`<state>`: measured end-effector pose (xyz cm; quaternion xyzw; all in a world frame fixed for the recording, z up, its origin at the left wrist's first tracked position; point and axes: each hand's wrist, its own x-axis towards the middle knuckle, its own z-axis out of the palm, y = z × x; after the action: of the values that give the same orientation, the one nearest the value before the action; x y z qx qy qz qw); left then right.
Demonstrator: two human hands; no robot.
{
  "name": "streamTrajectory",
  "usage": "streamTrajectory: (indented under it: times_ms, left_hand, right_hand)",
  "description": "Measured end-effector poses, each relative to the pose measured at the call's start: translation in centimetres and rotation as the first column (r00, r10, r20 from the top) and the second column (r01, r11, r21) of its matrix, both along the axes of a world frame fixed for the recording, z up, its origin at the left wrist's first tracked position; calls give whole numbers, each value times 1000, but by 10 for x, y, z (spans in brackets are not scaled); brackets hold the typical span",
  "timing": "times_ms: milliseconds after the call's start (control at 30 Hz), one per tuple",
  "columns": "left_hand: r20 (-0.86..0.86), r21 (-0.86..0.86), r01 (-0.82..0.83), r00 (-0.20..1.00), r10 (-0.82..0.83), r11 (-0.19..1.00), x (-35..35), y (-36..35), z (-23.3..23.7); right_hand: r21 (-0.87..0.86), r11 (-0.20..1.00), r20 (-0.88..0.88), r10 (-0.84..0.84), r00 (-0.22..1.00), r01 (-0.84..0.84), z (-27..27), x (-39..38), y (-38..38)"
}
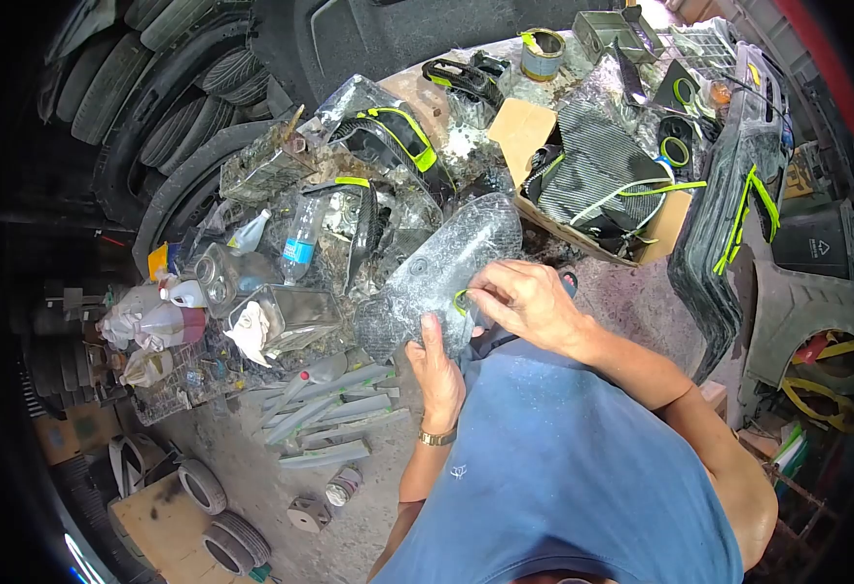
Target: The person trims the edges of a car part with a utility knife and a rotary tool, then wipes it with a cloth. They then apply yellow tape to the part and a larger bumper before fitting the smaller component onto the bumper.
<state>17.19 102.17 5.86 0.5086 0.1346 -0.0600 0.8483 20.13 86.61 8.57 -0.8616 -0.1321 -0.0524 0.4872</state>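
My left hand [436, 382] grips the near edge of a grey, dust-streaked moulded panel [446, 258], its thumb on top and its fingers mostly hidden beneath. The panel is wide and rounded at the far end, with a small round mark on its face. My right hand [527, 304] is over the panel's right edge, its thumb and forefinger pinched on a short curl of yellow-green tape [461, 302]. Part of this tape lies against the panel. Just beyond, black curved parts with yellow-green tape [396, 136] lie on the cluttered bench.
A cardboard box [662, 229] holds a carbon-patterned sheet [597, 165]. At the left stand a plastic bottle [300, 243] and a metal can [295, 316]. A long black bumper-like part [704, 282] is at the right. Grey strips [325, 409] lie on the floor, left of my body.
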Motion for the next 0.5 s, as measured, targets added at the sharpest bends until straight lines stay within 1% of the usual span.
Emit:
streamTrajectory:
  times_ms: [33,100,133,200,267,333,400,433,467,500]
  left_hand:
    - [0,-8,-14,1000,14,1000,-1,0,-2]
    - [0,-15,-27,1000,27,1000,-3,1,-2]
    - [-14,5,-15,1000,15,1000,-4,2,0]
    - [-29,26,0,1000,1,1000,-6,3,0]
    - [-52,73,-49,997,53,996,-8,5,-5]
    - [-50,58,-40,998,43,998,-8,4,0]
    - [-48,44,-34,998,37,998,-7,3,3]
    - [-26,58,-69,997,71,996,-7,2,3]
    - [-1,70,-102,995,103,992,-6,2,4]
    - [0,71,-98,995,98,993,-5,2,4]
  right_hand:
    - [0,1000,-1,-2,1000,2,-1,-2,1]
    - [71,997,-83,-35,996,41,-3,-4,4]
    - [71,997,-84,-35,996,41,-2,-5,5]
    - [75,996,-175,-33,984,47,2,-7,7]
    - [61,997,-145,-32,989,41,1,-8,8]
    - [48,998,-113,-28,993,34,1,-10,10]
    - [123,990,-154,-46,987,65,9,-14,10]
    - [127,990,-157,-49,986,69,14,-14,9]
    - [238,969,-276,5,961,63,20,-12,5]
    - [345,936,-381,71,922,70,22,-10,1]
